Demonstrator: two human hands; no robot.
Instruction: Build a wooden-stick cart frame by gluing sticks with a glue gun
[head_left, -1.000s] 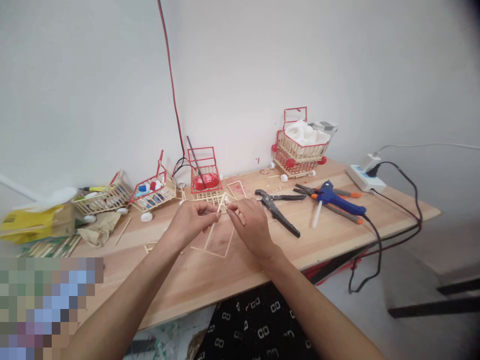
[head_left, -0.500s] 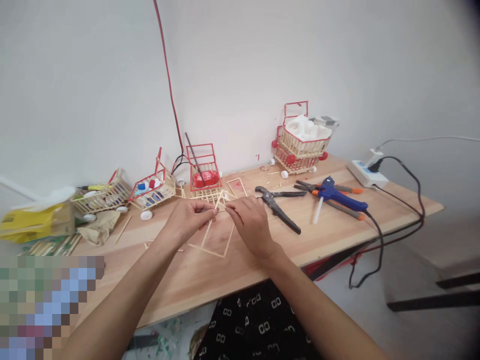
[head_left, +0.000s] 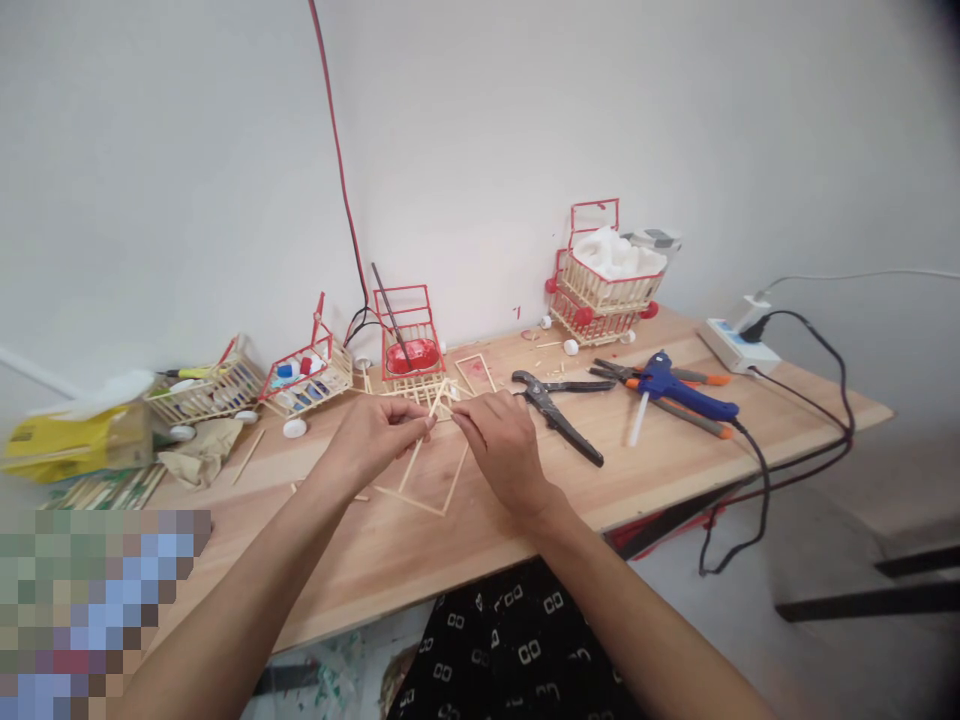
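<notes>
My left hand (head_left: 379,438) pinches a thin wooden stick (head_left: 410,468), which slants down toward the table. Close beside it, my right hand (head_left: 501,445) has its thumb and fingers closed at the other sticks of the same light wooden frame (head_left: 444,512). The fingertips of both hands nearly meet where several sticks cross, and they hide part of the joints. Just behind the hands stands a small stick-built cart (head_left: 409,330) with a red handle, holding a red container (head_left: 412,356) with a thin dark rod in it. A small rectangle of sticks (head_left: 491,372) lies by my right hand.
Black-handled pliers (head_left: 562,425), a blue glue gun (head_left: 686,392) over orange-tipped pliers (head_left: 720,432), and a power strip (head_left: 739,348) with cables lie to the right. Other small carts (head_left: 307,380) line the wall, one stacked pair (head_left: 611,285) at back right. Crumpled brown paper (head_left: 201,455) lies left.
The near corner of the stick frame has shifted slightly left. Both hands keep nearly the same pinch and place; the view has moved a little.
</notes>
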